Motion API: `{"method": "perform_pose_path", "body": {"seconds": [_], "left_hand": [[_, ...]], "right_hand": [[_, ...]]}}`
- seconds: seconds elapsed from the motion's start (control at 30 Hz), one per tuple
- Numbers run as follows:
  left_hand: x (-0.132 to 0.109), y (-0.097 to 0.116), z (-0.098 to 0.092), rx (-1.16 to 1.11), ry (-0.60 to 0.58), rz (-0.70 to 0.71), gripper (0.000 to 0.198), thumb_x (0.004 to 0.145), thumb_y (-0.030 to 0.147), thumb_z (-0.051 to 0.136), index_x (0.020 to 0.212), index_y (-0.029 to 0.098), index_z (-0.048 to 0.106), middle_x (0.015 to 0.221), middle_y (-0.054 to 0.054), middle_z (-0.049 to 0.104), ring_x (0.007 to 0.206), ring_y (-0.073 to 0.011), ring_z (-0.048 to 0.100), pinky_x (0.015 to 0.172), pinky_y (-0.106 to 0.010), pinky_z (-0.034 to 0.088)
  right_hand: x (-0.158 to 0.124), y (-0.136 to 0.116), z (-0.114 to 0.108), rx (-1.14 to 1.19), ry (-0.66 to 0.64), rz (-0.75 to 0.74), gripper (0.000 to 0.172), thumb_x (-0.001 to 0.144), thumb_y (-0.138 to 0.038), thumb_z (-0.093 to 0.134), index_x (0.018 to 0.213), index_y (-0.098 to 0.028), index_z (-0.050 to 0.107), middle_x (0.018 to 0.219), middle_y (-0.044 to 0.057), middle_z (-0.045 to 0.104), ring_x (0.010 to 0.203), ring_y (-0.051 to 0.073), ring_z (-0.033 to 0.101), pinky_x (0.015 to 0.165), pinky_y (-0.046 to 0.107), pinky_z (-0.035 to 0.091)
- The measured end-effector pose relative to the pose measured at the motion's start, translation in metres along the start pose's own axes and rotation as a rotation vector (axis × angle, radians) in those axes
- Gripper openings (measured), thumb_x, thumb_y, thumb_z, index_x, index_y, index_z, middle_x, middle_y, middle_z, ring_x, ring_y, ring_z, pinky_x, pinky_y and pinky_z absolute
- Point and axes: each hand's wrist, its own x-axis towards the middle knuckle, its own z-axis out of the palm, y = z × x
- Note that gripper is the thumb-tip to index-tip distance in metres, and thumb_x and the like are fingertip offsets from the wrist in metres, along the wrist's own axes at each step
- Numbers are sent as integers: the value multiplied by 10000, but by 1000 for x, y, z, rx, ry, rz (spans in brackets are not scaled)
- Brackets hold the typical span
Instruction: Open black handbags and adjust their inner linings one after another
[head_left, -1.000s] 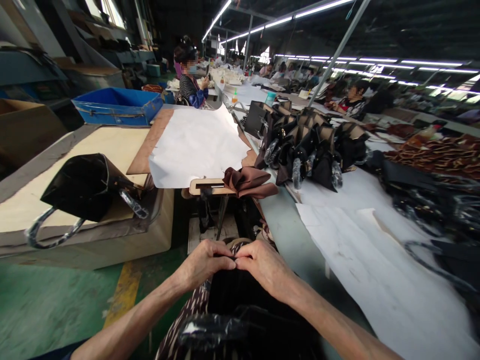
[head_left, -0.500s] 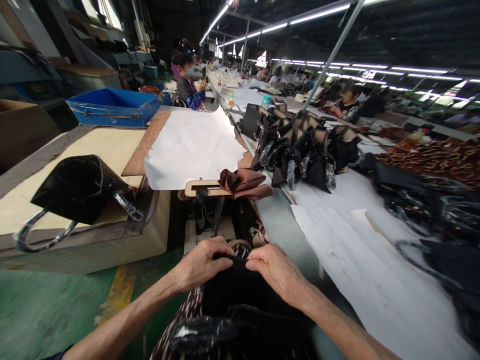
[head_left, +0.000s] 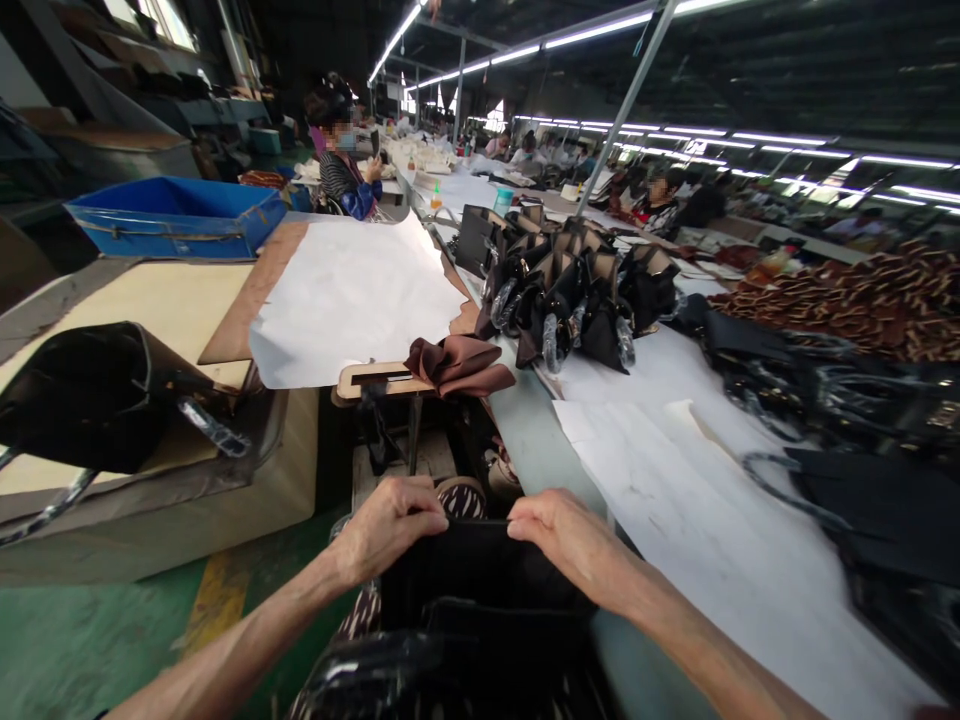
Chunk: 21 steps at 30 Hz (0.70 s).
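At six o'clock, a black bag is pinched along its far rim by the left hand at the bag's eleven o'clock and the right hand at its one. If the pull is uneven, the rim could be creased or let slip. The bag's base is cut off; its dark inside is hard to make out.

From here I see the left hand and right hand pinching the edge of a black bag. Beyond the fingers lies brown cloth; right of them, white paper; farther left, a second bag.
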Motion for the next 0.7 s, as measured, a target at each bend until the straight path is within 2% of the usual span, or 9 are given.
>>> {"method": "perform_pose_path", "body": {"seconds": [0.2,0.3,0.4,0.5,0.6,0.7], "left_hand": [[2,-1,-1,75,-26,11,240,810,260,501,637,153,629,714,11,501,678,-116,496,627,-227,345],[3,9,-1,160,-55,36,176,816,295,528,777,190,664,783,11,547,734,-130,518,663,-224,367],[10,22,5,274,-83,133,128,792,279,590,877,233,674,841,13,603,829,-152,531,734,-226,368],[17,31,15,326,-130,184,146,816,214,544,754,198,676,739,13,608,739,-134,542,688,-218,363],[22,34,20,310,-127,129,182,802,178,523,673,169,650,665,18,587,647,-117,528,624,-212,354],[20,37,17,327,-97,62,186,783,175,518,642,163,638,653,16,585,640,-120,528,622,-211,354]], "right_hand": [[-2,7,10,-15,94,-92,344,788,-269,465,511,-168,289,522,-59,241,529,84,285,529,240,207],[-2,7,10,6,99,-84,337,775,-262,485,497,-166,320,521,-62,240,519,79,289,526,237,213],[-3,4,9,10,100,-82,322,768,-258,506,481,-158,400,525,-63,247,521,78,292,522,235,214],[-5,-1,8,7,123,-81,287,764,-252,528,494,-156,508,518,-63,269,534,81,300,532,232,220],[-6,2,9,78,100,-63,254,778,-260,512,551,-167,576,512,-61,311,533,85,321,540,227,243],[-8,12,7,239,86,-35,304,854,-337,408,714,-179,625,596,-40,480,586,111,416,558,223,306]]}}
